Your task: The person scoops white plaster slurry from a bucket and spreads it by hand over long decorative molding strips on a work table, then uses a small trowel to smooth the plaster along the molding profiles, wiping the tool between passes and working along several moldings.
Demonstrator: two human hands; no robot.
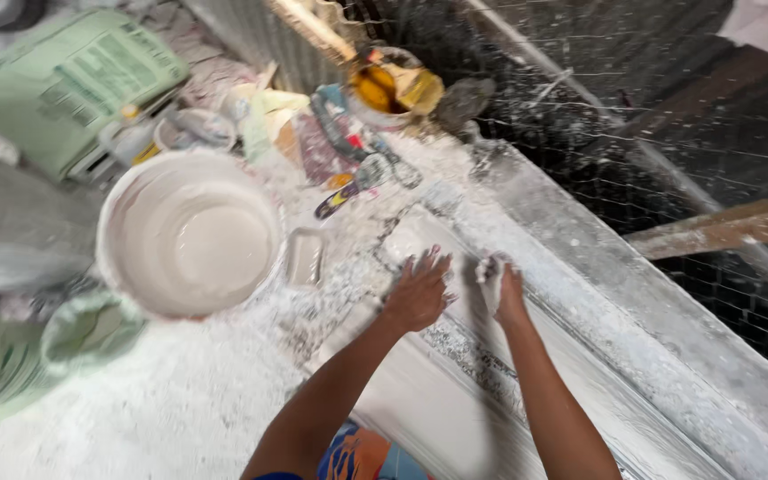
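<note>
Left hand (418,293) flat, fingers spread, on long white plaster moulding (420,391); right hand (501,286) clutching plaster lump (490,274) (wet, probably). Uneven pressure could dent the surface.

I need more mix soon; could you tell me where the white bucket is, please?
In the head view, the white bucket stands left of the left hand, below the green sack.

The floor (135,418) is thick with white powder. At centre left of the frame a white bucket (190,233) stands on it, with a green sack (64,76) lying at upper left. A long white moulded slab (455,391) runs from centre to lower right. Small tools (362,173) and a yellow-stained tub (393,89) lie at upper centre.
</note>
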